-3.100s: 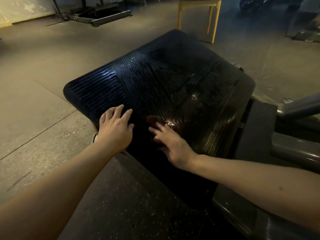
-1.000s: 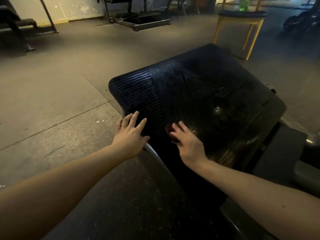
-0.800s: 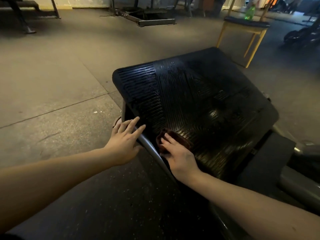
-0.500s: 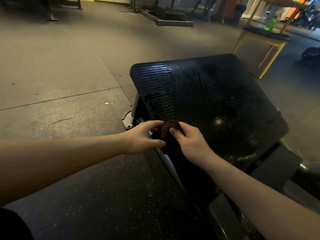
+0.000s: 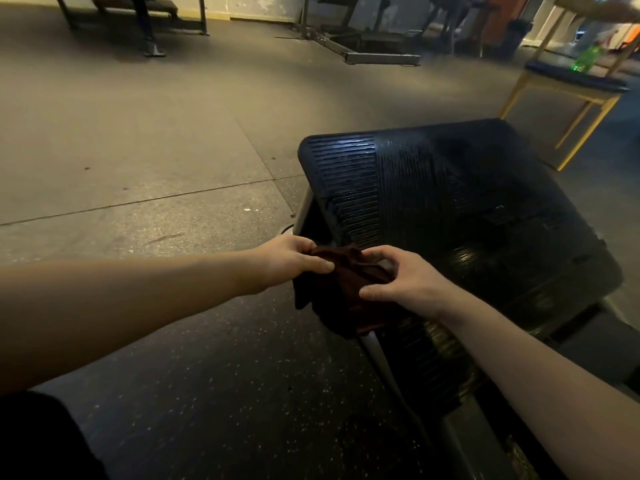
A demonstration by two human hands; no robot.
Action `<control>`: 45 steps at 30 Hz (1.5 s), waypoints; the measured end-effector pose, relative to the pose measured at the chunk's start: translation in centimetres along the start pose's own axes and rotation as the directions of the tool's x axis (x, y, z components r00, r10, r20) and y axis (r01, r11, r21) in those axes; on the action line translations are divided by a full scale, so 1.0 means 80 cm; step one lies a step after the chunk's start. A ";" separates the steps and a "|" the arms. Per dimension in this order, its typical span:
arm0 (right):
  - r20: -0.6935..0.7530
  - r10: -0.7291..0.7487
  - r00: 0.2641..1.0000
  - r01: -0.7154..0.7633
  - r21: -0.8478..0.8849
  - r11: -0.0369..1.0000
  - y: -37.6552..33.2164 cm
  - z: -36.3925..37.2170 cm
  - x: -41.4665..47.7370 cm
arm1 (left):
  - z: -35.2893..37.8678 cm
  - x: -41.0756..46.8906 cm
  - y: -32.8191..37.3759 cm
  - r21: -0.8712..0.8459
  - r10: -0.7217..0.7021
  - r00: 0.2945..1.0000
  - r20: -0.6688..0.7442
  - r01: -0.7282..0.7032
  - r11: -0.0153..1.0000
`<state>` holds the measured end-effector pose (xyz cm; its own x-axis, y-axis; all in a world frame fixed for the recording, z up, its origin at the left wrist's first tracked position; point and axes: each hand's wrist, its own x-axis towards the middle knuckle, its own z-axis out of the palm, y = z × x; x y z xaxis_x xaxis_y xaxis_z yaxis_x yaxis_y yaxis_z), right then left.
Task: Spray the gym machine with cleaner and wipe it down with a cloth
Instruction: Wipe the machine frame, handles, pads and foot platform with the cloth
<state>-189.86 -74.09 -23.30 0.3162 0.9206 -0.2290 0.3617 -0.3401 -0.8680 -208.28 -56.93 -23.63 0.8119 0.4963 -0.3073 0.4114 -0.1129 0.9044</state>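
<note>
Now left hand (image 5: 291,259) joins right hand (image 5: 401,278) gripping the lifted cloth (image 5: 346,289).

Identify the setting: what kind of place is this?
Most likely a gym: a large ribbed black footplate on a machine up close, a bench and a steel equipment frame near the far wall. The left hand and right hand grip a dark cloth.

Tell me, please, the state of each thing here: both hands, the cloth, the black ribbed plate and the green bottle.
left hand, pinches the cloth's left edge.
right hand, grips the cloth's right side.
cloth, bunched, held between both hands, lower part hanging.
black ribbed plate, tilted, shiny in patches.
green bottle, standing on the chair seat.
</note>
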 end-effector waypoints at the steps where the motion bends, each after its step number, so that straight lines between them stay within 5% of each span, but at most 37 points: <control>1: 0.023 -0.011 1.000 0.011 -0.036 0.999 0.003 0.001 0.001 | -0.001 -0.003 0.003 0.000 -0.006 1.000 -0.002 0.006 1.000; 5: -0.090 -0.035 0.995 0.021 -0.161 0.987 0.011 0.024 0.007 | -0.002 -0.008 0.012 0.023 -0.009 0.999 -0.049 0.011 1.000; 10: -0.356 0.044 0.934 -0.154 -0.289 0.945 0.014 0.065 0.005 | -0.008 -0.009 0.014 0.088 0.020 0.988 -0.156 -0.007 0.996; 12: -0.182 0.259 0.949 -0.268 -0.028 0.963 0.012 0.080 0.002 | -0.010 -0.010 0.014 0.079 0.019 0.982 -0.187 -0.004 0.997; 14: 0.072 0.445 0.893 -0.445 0.298 0.845 0.008 0.093 -0.002 | -0.009 -0.011 0.014 0.067 0.020 0.978 -0.207 -0.006 0.998; 16: 0.219 0.456 0.863 -0.501 0.498 0.708 0.013 0.101 0.004 | -0.009 -0.011 0.013 0.052 0.022 0.977 -0.211 -0.012 0.999; 21: 0.188 0.391 0.901 -0.407 0.679 0.611 0.017 0.098 0.018 | -0.009 -0.009 0.016 0.016 0.031 0.982 -0.189 -0.028 0.999; 31: -0.156 0.350 0.924 -0.151 0.691 0.707 0.013 0.063 0.025 | -0.011 -0.013 0.038 0.217 0.109 0.957 -0.269 -0.050 0.975; 35: -0.181 0.278 0.943 -0.086 0.676 0.732 0.010 0.037 0.019 | -0.013 -0.011 0.044 0.323 0.172 0.928 -0.329 -0.061 0.944; 37: -0.143 0.142 0.979 -0.044 0.537 0.843 0.003 0.023 0.014 | -0.017 -0.007 0.046 0.334 0.183 0.944 -0.274 -0.085 0.939; 39: -0.103 0.002 0.995 0.016 0.174 0.985 -0.006 0.014 0.006 | -0.022 -0.005 0.047 0.392 0.180 0.974 -0.137 -0.114 0.913; 42: -0.150 -0.112 0.982 0.066 -0.284 0.957 -0.008 0.008 0.001 | -0.020 0.002 0.047 0.611 0.226 0.974 0.022 -0.192 0.768; 45: -0.192 -0.116 0.974 0.022 -0.432 0.902 0.000 -0.005 0.001 | -0.005 0.014 0.047 0.715 0.299 0.954 0.021 -0.223 0.663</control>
<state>-189.46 -74.13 -23.14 0.4348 0.8998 -0.0375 0.7117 -0.3689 -0.5979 -206.00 -56.43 -20.46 0.9063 0.4217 -0.0291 0.3873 -0.8009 0.4567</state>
